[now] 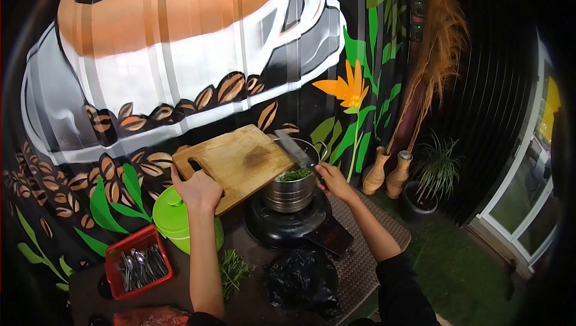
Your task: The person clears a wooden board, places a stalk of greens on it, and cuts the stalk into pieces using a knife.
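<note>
My left hand is closed round the handle end of a wooden cutting board, which is raised and tilted toward the pot. A dark damp stain marks its surface. My right hand grips a knife, its broad blade over the pot's rim at the board's right edge. Chopped green herbs lie inside the steel pot, partly hidden by the board. The pot sits on a black single-burner stove.
Left of the stove stand a lime-green lidded bucket and a red basket of cutlery. Green stems and a black plastic bag lie in front. Vases and a potted plant stand at right.
</note>
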